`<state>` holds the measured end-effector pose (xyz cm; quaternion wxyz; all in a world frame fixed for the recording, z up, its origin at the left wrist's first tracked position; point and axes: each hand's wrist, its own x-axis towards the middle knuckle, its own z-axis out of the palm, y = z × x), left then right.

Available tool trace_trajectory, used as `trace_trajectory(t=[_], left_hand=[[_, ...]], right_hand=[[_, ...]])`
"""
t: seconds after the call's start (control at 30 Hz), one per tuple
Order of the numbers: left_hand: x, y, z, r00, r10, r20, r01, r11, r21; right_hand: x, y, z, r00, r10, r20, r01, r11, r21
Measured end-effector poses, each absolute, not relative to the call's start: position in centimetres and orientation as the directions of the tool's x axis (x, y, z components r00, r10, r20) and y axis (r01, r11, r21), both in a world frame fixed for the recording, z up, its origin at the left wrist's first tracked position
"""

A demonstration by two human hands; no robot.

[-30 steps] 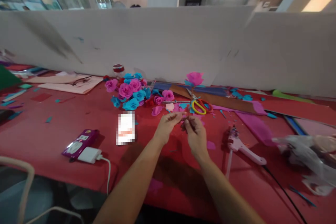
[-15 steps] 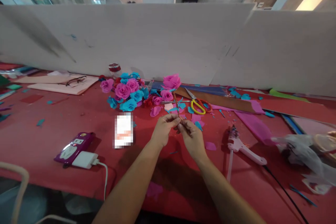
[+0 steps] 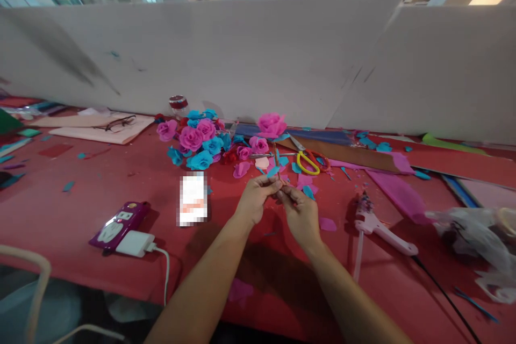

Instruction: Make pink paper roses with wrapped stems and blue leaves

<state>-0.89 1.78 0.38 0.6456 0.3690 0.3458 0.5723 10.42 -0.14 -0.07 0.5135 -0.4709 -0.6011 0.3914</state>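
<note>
A pink paper flower stands upright on a thin brown stem near the middle of the view. My left hand is closed, its thumb and fingers pinching the stem low down. Close beside it, my right hand is also closed, with its fingertips on the stem's lower end. A small blue paper piece shows on the stem just above my fingers. The very end of the stem is hidden between both hands.
Behind my left hand lies a bunch of paper flowers. Yellow-handled scissors rest among paper scraps. To the right is a pink glue gun; to the left, a purple power strip with a white charger. Glasses lie on paper.
The whole scene has shifted slightly to the right in view. A blue piece now shows on the stem just above my fingers. Both hands keep their pinch.
</note>
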Motion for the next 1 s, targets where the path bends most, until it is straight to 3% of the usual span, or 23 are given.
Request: trace_trajectory(t=[0.47,0.63,1.0], left_hand=[[-0.7,1.6,0.2,0.153,0.988,0.032,-0.444,0.039,0.895],[-0.5,1.4,0.6,0.19,0.982,0.014,-0.428,0.069,0.901],[-0.7,1.2,1.2,0.039,0.999,-0.022,-0.453,0.037,0.891]], right_hand=[[9.9,-0.4,-0.5,-0.076,0.952,0.297,0.213,0.307,-0.928],[9.8,-0.5,-0.7,-0.076,0.955,0.287,0.141,0.295,-0.945],[10.0,-0.8,0.2,-0.05,0.959,0.279,0.116,0.283,-0.952]])
